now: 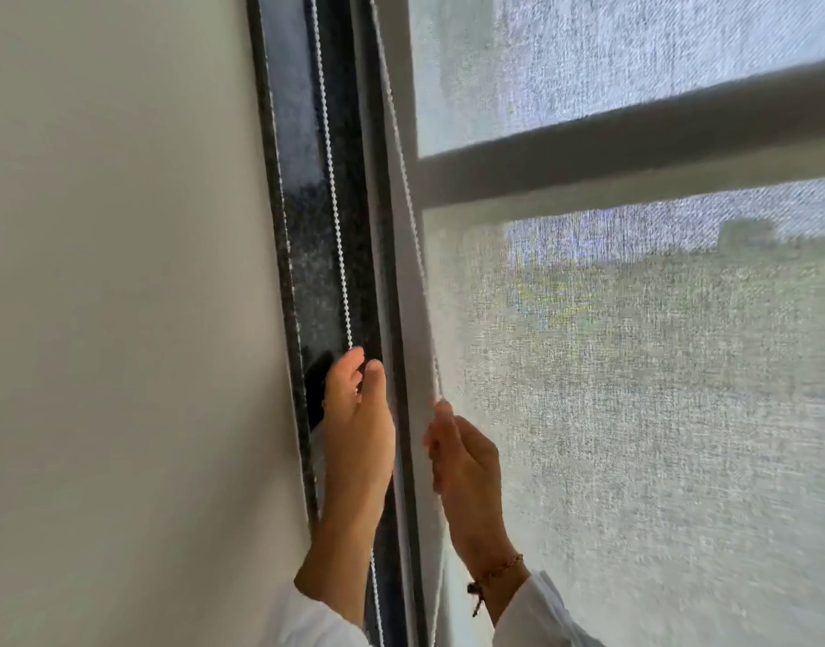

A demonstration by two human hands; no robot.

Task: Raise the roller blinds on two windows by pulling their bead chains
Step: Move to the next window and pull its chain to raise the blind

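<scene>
A grey woven roller blind [634, 389] hangs down over the window and fills the right of the view. Two strands of a white bead chain run down its left edge. My left hand [356, 431] pinches the left strand of the bead chain [333, 203] in front of the dark window frame. My right hand [464, 464] grips the right strand of the chain [408, 179], which lies against the blind's edge. Below my left wrist the left strand hangs on down. A thread bracelet [494, 574] circles my right wrist.
A plain white wall [121, 319] takes up the left. The dark speckled window frame [303, 226] stands between wall and blind. A horizontal window bar [634, 151] shows through the fabric, with blurred greenery and a building behind it.
</scene>
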